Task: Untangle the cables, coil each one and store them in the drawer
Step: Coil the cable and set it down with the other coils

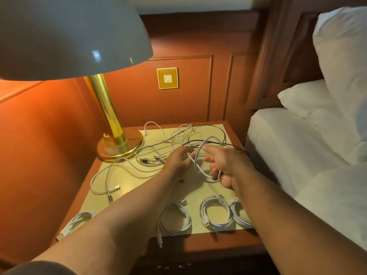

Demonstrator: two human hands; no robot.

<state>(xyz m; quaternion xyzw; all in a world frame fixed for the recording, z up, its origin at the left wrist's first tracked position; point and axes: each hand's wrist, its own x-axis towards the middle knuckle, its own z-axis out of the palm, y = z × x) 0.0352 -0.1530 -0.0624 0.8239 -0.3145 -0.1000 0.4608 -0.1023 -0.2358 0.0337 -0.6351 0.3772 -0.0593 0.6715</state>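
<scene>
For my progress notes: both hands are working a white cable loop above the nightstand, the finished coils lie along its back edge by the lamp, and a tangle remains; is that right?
Not quite: the head view shows the finished coils along the nightstand's front edge, nearest the person; the tangle lies by the lamp.

Nightstand [234, 238] — brass lamp [120, 144], tangled cables [151, 155], coiled cables [215, 214].
</scene>
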